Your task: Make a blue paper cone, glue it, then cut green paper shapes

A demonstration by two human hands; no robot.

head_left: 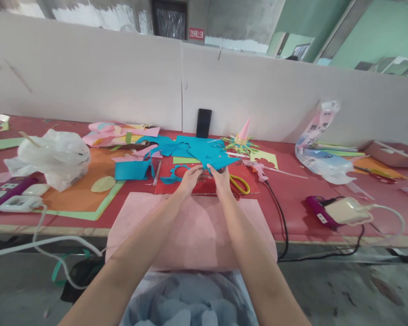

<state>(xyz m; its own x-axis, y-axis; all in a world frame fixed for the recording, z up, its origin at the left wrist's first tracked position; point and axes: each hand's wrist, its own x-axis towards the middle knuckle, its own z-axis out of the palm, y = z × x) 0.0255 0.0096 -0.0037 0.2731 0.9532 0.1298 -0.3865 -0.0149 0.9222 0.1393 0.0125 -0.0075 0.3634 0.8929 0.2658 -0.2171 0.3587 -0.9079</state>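
Observation:
Both my arms reach forward over a pink sheet that hangs over the table's near edge. My left hand and my right hand meet at a piece of blue paper, each pinching its near edge with closed fingers. Under the hands lies a red sheet with yellow-handled scissors just right of my right hand. More blue paper scraps and a cut-out ring shape lie to the left.
A crumpled white plastic bag and an orange sheet sit left. A black phone leans on the back wall. A glue gun, a power strip with adapter, cables and a paper cone lie to the right.

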